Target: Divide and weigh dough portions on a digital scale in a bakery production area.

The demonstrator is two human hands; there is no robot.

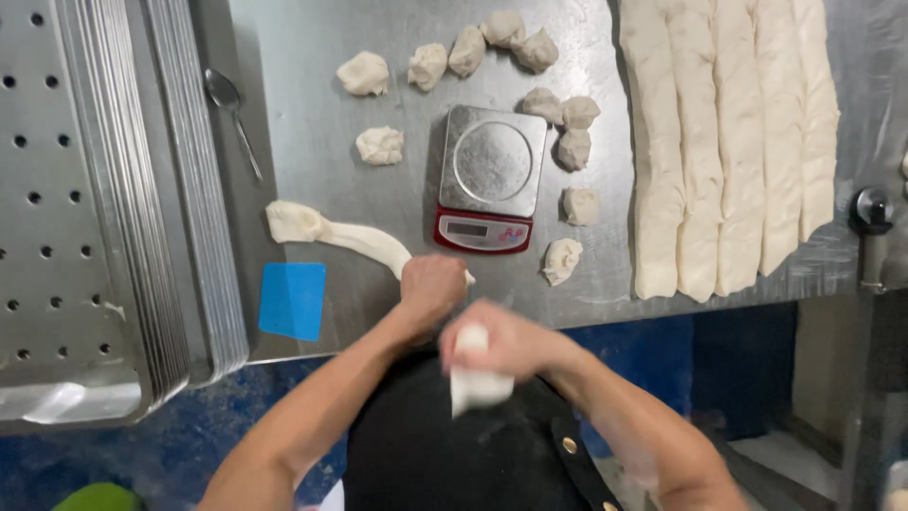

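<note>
On the steel counter (359,237) we see five long pale dough logs (728,142), a small silver kitchen scale (490,175) ringed by dough lumps, and a blue plastic scraper (292,300). Our left hand (430,289) closes on a stretched dough strip (331,230) at the counter's edge. Our right hand (501,343) grips a white dough piece (478,383), held off the counter, over our dark apron.

A kitchen scale (490,175) stands on the steel table (312,57). Small dough pieces (427,64) lie behind it and along its right side. Farther right, long dough strips (728,142) lie side by side. Left of the scale, a dough rope (326,230) stretches to the left hand (430,289); a scraper (292,300) lies before it, a spoon (232,114) behind. Stacked perforated trays (85,208) sit at the far left. The right hand (501,345) holds a dough piece (476,378) off the table's near edge.
</note>
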